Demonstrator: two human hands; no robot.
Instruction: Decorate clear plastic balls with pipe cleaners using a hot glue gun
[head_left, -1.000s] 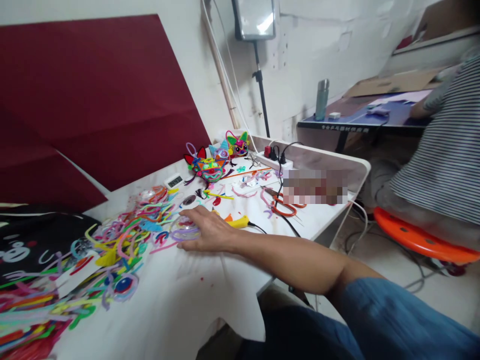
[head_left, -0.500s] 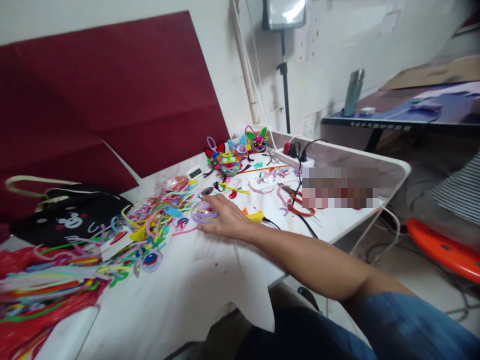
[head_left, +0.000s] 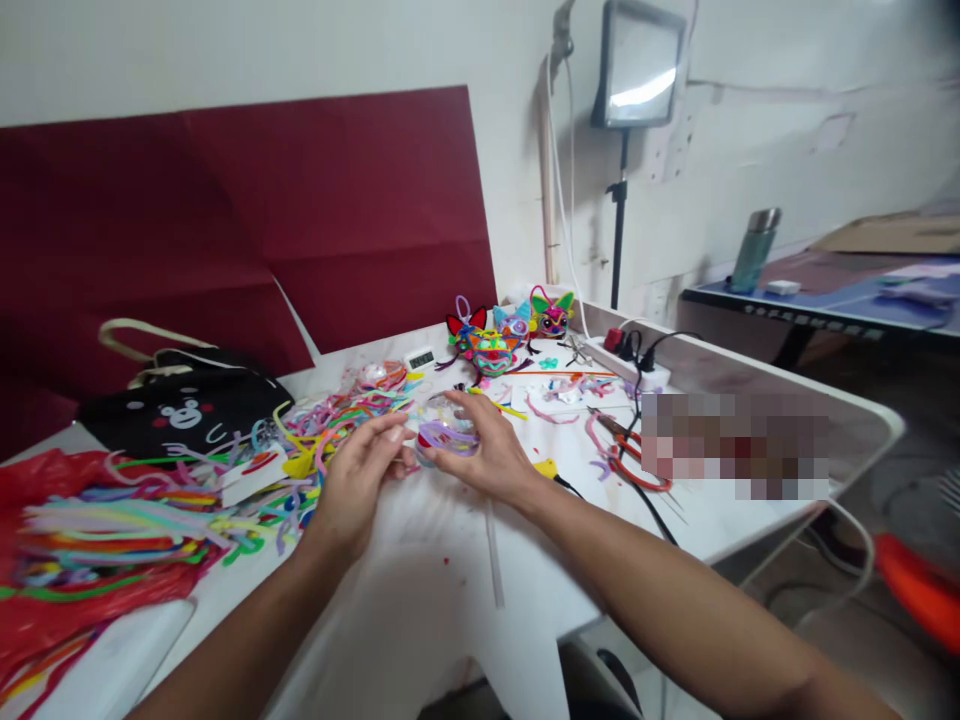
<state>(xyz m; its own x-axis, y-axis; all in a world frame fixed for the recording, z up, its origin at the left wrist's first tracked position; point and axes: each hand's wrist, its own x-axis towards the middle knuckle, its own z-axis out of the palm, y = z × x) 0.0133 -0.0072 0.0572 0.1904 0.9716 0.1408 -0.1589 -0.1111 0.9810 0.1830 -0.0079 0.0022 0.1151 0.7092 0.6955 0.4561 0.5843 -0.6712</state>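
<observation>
Two hands are now clamped on the clear, purple-wired plastic ball: the left hand is newly brought beside the right hand, fingers closed.

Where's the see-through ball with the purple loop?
Head view, centre of the table: the clear ball is cupped in the right hand, the left hand beside it.

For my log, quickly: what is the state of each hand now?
Left hand: partly open, fingertips at the clear ball, contact unclear.
Right hand: closed around the clear ball.
</observation>
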